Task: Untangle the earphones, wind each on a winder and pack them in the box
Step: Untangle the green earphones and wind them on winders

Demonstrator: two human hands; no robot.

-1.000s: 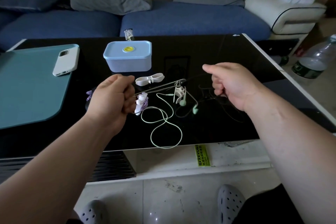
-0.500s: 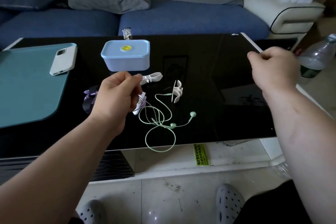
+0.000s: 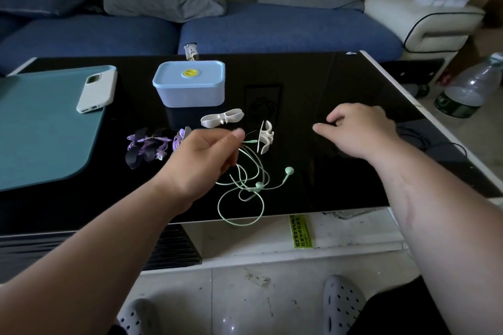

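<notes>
Nearest the viewer, the widest loop of the pale green wired earphone (image 3: 259, 185) lies at the front edge of the glossy black glass table (image 3: 326, 171). Its loose tangle has its long axis running from that loop away toward the plug end. The two buds lie on the right of the heap, the outer one pointing right. The left hand (image 3: 201, 163) has its fingers curled, apparently pinching the green cord near the plug, though blur softens the detail. The right hand (image 3: 362, 130) hovers with fingers loosely bent and grasps nothing. A second ago both hands drew a thin black earphone cord (image 3: 416, 136) out of the green one, and the right hand then carried it to the right. That cord now lies apart by the table's right edge, and the right hand has returned toward the centre. Untangling therefore appears finished, with winding of the green set the likely next step. Just beyond the left fingertips, a white plastic winder tilted on edge (image 3: 265, 136) stands beside the plug. A flat white butterfly-shaped winder (image 3: 221, 119) lies behind it, and a purple earphone bundle (image 3: 147, 145) lies to the left. Farther back, the light blue lidded plastic box (image 3: 190, 87) is closed.
</notes>
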